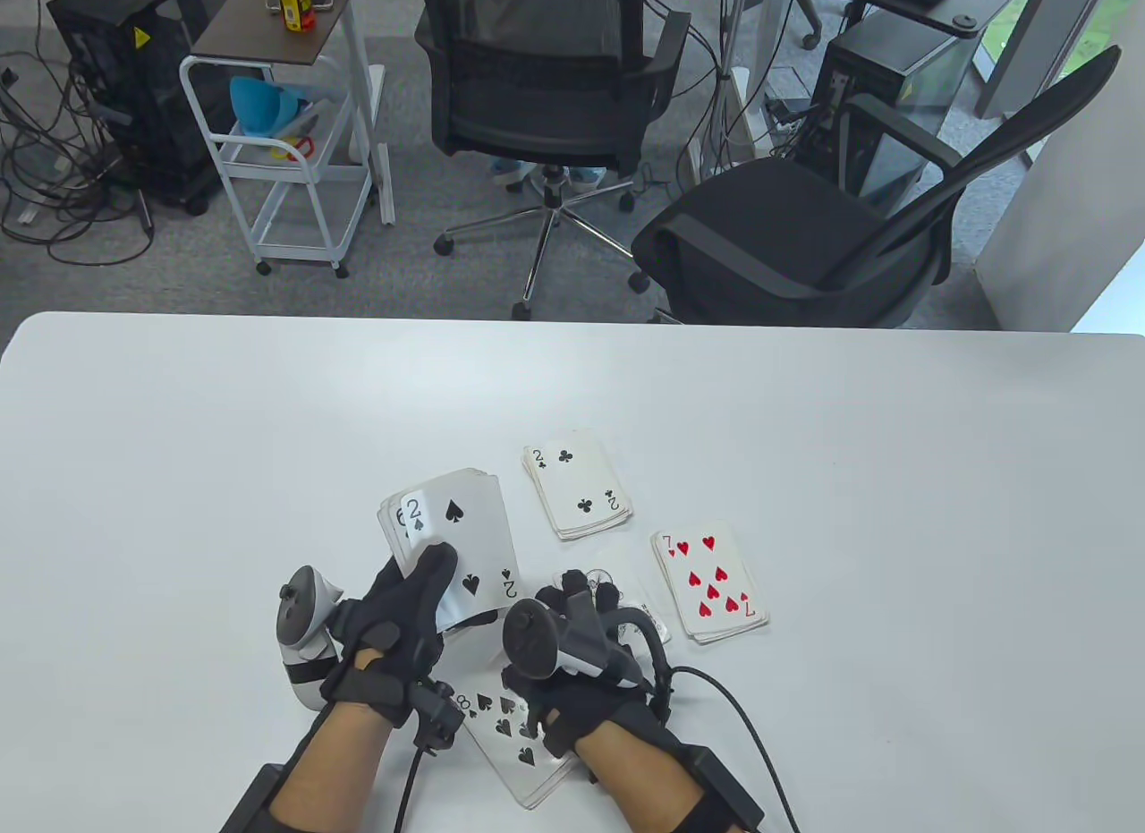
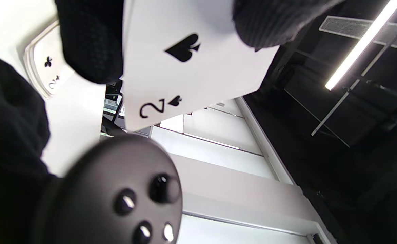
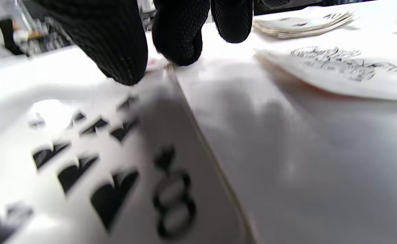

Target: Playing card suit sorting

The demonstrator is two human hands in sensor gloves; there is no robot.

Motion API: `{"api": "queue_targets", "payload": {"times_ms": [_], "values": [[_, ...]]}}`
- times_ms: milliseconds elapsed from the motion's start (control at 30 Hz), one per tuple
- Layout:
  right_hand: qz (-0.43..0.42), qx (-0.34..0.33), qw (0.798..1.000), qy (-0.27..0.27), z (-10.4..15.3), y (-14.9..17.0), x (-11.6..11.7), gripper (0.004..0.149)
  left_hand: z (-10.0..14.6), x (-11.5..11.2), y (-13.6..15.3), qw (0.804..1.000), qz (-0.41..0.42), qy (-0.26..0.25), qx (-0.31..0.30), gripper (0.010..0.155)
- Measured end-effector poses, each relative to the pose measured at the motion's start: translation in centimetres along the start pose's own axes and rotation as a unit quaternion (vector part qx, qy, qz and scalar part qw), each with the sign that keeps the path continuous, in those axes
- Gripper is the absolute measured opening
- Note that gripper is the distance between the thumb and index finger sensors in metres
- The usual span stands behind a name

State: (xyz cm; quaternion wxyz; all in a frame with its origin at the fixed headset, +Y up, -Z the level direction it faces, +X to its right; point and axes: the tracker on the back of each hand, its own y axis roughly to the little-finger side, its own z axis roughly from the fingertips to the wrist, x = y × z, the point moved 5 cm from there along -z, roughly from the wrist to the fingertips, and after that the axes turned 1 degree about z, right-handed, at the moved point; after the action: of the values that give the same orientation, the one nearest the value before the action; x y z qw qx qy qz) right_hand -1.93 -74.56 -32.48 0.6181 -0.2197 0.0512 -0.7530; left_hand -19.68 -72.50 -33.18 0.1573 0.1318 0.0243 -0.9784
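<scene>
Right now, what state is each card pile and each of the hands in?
2 of spades: face up, held off the table by the left hand.
Clubs pile: face up, 2 on top.
Hearts pile: face up, 7 on top.
8 of spades: face up, under the right hand.

The table (image 1: 179, 439) is plain white. Both gloves are black knit: left hand (image 1: 398, 632), right hand (image 1: 590, 681). The trackers are dark grey, with white on the left one. The 2 of spades (image 1: 461, 547) and the 8 of spades (image 1: 510, 735) show black pips on white, as does the 2 of clubs (image 1: 577, 488). The 7 of hearts (image 1: 711, 582) shows red pips on white.
</scene>
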Motion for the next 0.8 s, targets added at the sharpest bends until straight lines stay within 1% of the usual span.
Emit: {"api": "queue_targets", "payload": {"times_ms": [67, 100, 133, 167, 200, 267, 300, 367, 433, 467, 500, 567, 633, 700, 800], "values": [[-0.039, 0.005, 0.998, 0.041, 0.5, 1.3, -1.7, 0.045, 0.1, -0.3, -0.5, 1.000, -0.008, 0.012, 0.007, 0.053], [-0.063, 0.007, 0.995, 0.072, 0.7, 2.2, -2.8, 0.045, 0.2, -0.5, -0.7, 1.000, -0.010, 0.016, 0.015, 0.053], [-0.085, 0.007, 0.992, 0.096, 0.9, 2.9, -3.6, 0.046, 0.4, -0.6, -0.7, 1.000, -0.012, 0.009, 0.024, 0.054], [-0.116, 0.006, 0.985, 0.127, 1.3, 3.7, -4.5, 0.046, 0.5, -0.6, -0.5, 0.999, -0.013, -0.010, 0.033, 0.053], [-0.145, 0.007, 0.976, 0.160, 1.5, 4.4, -5.3, 0.047, 0.6, -0.9, -0.4, 0.999, -0.015, -0.016, 0.041, 0.053], [-0.197, 0.009, 0.957, 0.211, 2.1, 5.6, -6.6, 0.047, 0.5, -1.6, 0.1, 0.998, -0.030, 0.010, 0.056, 0.054], [-0.226, 0.009, 0.943, 0.243, 2.6, 6.1, -7.2, 0.047, 0.5, -2.0, 0.3, 0.997, -0.037, 0.018, 0.058, 0.054], [-0.255, 0.002, 0.927, 0.275, 3.1, 6.7, -7.8, 0.047, 0.4, -2.3, 1.0, 0.997, -0.044, 0.031, 0.064, 0.054], [-0.260, -0.008, 0.920, 0.293, 3.4, 6.8, -7.9, 0.046, 0.4, -2.3, 1.6, 0.997, -0.032, 0.041, 0.063, 0.054], [-0.260, -0.014, 0.919, 0.297, 3.5, 6.9, -7.8, 0.046, 0.4, -2.0, 1.9, 0.998, -0.023, 0.035, 0.054, 0.054], [-0.264, -0.015, 0.918, 0.297, 3.5, 6.9, -7.7, 0.046, 0.3, -1.8, 2.2, 0.998, -0.016, 0.031, 0.051, 0.054], [-0.286, -0.019, 0.909, 0.302, 3.4, 6.9, -7.6, 0.046, 0.2, -1.5, 3.1, 0.998, -0.002, 0.034, 0.057, 0.054], [-0.302, -0.030, 0.905, 0.298, 3.3, 6.5, -7.6, 0.046, 0.2, -1.4, 3.3, 0.997, -0.010, 0.038, 0.059, 0.054], [-0.303, -0.036, 0.905, 0.297, 3.4, 5.8, -7.6, 0.047, 0.4, -0.9, 3.5, 0.997, -0.027, 0.041, 0.059, 0.054], [-0.291, -0.050, 0.911, 0.286, 3.4, 4.7, -7.6, 0.048, 0.7, -0.1, 3.7, 0.998, -0.019, 0.027, 0.058, 0.054]]}}
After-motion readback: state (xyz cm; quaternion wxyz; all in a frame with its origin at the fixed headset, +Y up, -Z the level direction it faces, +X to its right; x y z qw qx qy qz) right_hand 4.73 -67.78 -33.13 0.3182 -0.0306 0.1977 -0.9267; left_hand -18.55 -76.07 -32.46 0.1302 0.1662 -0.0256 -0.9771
